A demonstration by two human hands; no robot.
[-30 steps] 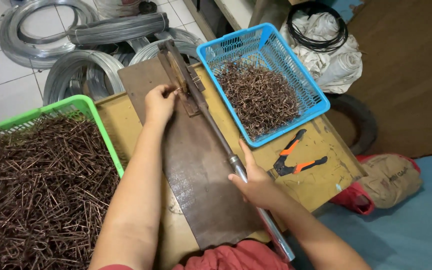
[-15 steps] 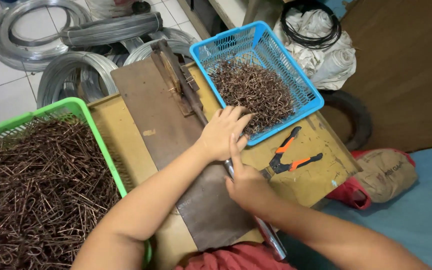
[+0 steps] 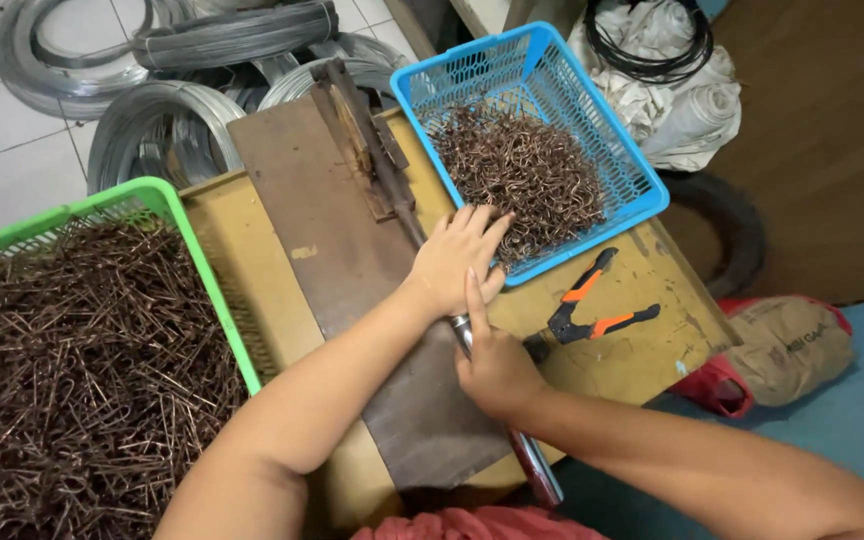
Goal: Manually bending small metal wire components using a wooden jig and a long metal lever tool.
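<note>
My left hand point(image 3: 460, 258) lies with fingers spread at the near edge of the blue basket point(image 3: 642, 195), fingertips touching the bent brown wire pieces point(image 3: 522, 170) in it. My right hand point(image 3: 493, 365) is closed around the metal lever handle point(image 3: 532, 465) of the bending tool point(image 3: 367, 150), which is fixed on a dark steel plate point(image 3: 322, 240). The lever's middle is hidden under both hands. A green basket point(image 3: 167, 200) on the left is full of straight brown wire pieces point(image 3: 72, 380).
Orange-handled pliers point(image 3: 592, 310) lie on the yellow board point(image 3: 642, 360) right of my hands. Coils of grey wire point(image 3: 152, 120) lie on the tiled floor behind. White cloth with black wire point(image 3: 682, 90) and a brown bag point(image 3: 787, 345) sit at the right.
My left hand has moved from the tool's head on the plate across to the blue basket's near edge. My right hand has kept its grip on the lever handle.
</note>
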